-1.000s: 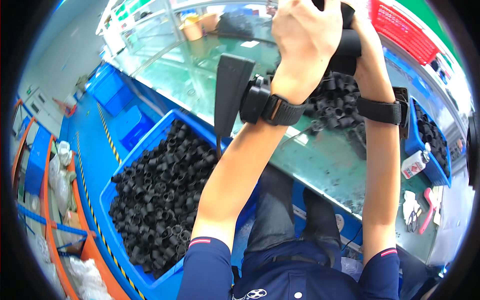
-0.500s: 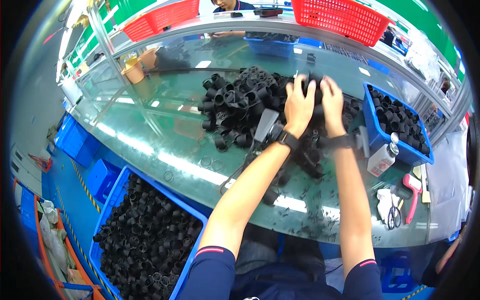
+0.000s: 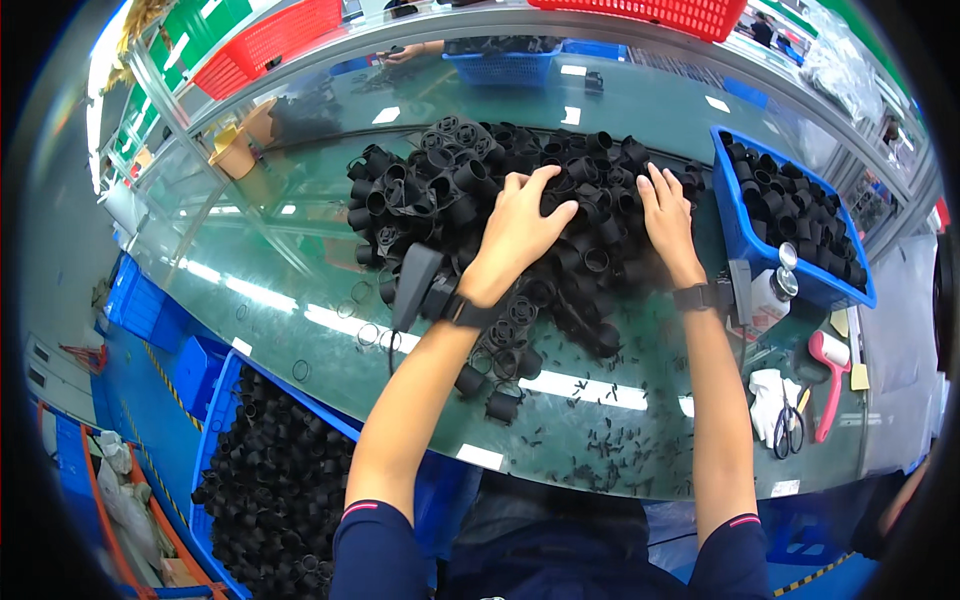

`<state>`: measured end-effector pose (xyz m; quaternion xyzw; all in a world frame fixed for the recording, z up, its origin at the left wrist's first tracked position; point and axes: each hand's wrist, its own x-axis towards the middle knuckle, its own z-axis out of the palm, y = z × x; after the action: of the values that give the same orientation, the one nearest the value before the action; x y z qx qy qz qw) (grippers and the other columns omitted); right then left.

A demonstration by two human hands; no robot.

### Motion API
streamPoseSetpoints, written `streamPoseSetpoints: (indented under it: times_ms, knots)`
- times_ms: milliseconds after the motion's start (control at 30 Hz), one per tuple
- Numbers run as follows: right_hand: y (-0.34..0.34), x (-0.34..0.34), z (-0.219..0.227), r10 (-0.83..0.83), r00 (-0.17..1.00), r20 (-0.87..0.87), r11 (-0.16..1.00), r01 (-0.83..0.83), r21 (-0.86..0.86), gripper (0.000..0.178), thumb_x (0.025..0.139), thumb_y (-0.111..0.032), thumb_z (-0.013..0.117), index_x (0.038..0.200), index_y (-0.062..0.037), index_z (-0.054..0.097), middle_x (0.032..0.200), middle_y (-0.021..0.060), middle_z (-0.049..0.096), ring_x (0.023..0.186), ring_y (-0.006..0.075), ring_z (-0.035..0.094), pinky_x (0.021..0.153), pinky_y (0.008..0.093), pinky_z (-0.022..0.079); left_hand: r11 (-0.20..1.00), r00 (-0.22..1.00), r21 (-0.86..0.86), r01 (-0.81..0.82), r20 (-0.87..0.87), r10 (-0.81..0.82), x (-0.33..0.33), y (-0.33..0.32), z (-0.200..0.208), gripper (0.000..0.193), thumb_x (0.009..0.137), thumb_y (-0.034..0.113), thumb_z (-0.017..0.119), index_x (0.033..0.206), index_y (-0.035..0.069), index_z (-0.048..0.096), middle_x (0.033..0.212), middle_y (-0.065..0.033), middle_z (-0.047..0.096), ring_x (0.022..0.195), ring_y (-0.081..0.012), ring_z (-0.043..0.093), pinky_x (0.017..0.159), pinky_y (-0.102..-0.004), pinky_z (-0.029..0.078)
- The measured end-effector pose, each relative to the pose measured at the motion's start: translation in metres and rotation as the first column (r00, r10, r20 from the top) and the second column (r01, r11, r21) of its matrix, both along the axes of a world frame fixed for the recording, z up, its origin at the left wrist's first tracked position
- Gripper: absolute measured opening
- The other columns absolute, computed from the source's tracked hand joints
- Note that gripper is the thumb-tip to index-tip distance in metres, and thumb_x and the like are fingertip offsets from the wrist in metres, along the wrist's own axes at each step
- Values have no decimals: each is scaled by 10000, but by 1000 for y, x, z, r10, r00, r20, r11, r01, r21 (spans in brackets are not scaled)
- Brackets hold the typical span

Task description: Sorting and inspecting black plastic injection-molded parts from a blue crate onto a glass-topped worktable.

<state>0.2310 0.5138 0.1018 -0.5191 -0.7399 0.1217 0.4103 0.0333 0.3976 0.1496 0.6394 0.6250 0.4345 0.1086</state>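
Note:
A heap of black ring-shaped plastic parts (image 3: 470, 175) lies on the green tabletop (image 3: 300, 235). My left hand (image 3: 520, 228) rests over the middle of the heap, thumb and fingers spread, with nothing held that I can see. At the heap's right edge is my right hand (image 3: 667, 215), its fingers stretched out beside the parts. Dark bands with small devices are strapped round both wrists. Loose rings and a few single parts (image 3: 503, 404) lie near my left wrist, and small black scraps (image 3: 610, 440) are scattered between my forearms.
At the right stands a blue bin (image 3: 735, 225) of black parts, with a white bottle (image 3: 768, 300), a pink-handled roller (image 3: 832, 385) and scissors (image 3: 788, 430) nearer me. A larger filled blue bin (image 3: 215, 420) is at lower left. A metal frame rail (image 3: 400, 40) crosses the far side.
My hands have moved apart: the left went left and down over the heap, the right stayed at its right side. Both have opened away from the parts they were gathered around. The view has shifted.

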Motion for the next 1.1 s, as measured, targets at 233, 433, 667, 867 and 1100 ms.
streamPoseSetpoints:
  times_ms: [233, 433, 667, 867, 1100]
  knots:
    - [-75, 13, 1, 270, 956, 115, 950, -284, 131, 585, 866, -417, 553, 1346, -118, 408, 1388, 182, 352, 1288, 355, 293, 1061, 462, 207, 962, 933, -268, -50, -356, -50, 8, -157, -16, 858, 703, 437, 725, 1402, 186, 296, 1390, -260, 222, 1266, -494, 232, 1007, -577, 239]
    - [-89, 12, -23, 362, 893, 267, 919, -389, 56, 554, 860, -343, 575, 1360, -197, 390, 1421, 156, 293, 1297, 367, 277, 1074, 480, 184, 956, 925, -220, -194, -366, 103, 24, -191, -72, 910, 698, 403, 737, 1423, 190, 231, 1398, -301, 148, 1250, -552, 192, 984, -630, 222]
    - [-110, 23, -14, 363, 906, 219, 929, -369, -15, 569, 868, -325, 578, 1366, -137, 376, 1438, 170, 259, 1309, 353, 253, 1074, 459, 205, 990, 987, -56, -133, -99, 127, 12, -119, -90, 908, 696, 291, 768, 1416, 175, 226, 1386, -289, 164, 1260, -491, 210, 1029, -513, 262]
    - [-152, 48, 6, 450, 886, 113, 893, -442, -85, 566, 860, -265, 595, 1361, -117, 377, 1424, 172, 276, 1299, 353, 277, 1062, 429, 253, 942, 888, -183, -280, -422, 181, 31, -146, -50, 951, 671, 422, 753, 1411, 139, 227, 1348, -309, 231, 1248, -485, 243, 1010, -546, 256]
    - [-189, 51, -1, 511, 836, 199, 859, -485, -167, 635, 831, -232, 630, 1379, -119, 331, 1405, 182, 279, 1275, 373, 297, 1049, 451, 273, 856, 490, -135, 499, 859, -150, 51, -261, 30, 427, 785, 216, 629, 1129, 17, 473, 1229, -201, 409, 1210, -318, 372, 1003, -427, 310]
